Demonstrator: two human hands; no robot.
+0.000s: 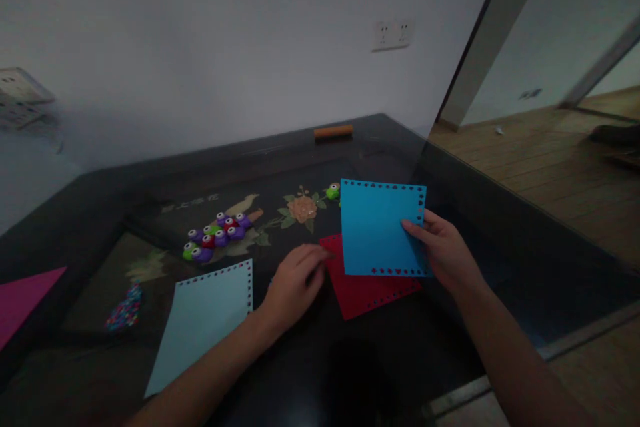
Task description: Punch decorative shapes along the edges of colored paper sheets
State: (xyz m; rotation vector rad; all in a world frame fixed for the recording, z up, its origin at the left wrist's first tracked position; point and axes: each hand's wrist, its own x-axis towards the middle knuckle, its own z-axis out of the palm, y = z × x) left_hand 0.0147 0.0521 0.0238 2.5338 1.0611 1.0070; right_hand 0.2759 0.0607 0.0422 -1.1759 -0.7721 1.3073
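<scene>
A blue sheet of paper (pixel 377 230) with small punched holes along its top, right and bottom edges is pinched at its right side by my right hand (pixel 445 250), thumb on the front. It is raised over a red sheet of paper (pixel 357 293), covering much of it. My left hand (pixel 297 283) is closed, its fingers curled and their tips at the red sheet's left edge; whether they grip anything is hidden. To the left of that hand lies a pale blue sheet (pixel 205 327), with holes along its top and right edges, partly under my left forearm.
Several purple, green and red big-eyed figures (pixel 220 235) cluster on the dark table (pixel 280 380); a green one (pixel 333 191) sits behind the blue sheet. A pink sheet (pixel 25 300), a multicoloured speckled pile (pixel 126 307) and a brown stick (pixel 333 132) also lie there. The wall (pixel 225 47) rises behind.
</scene>
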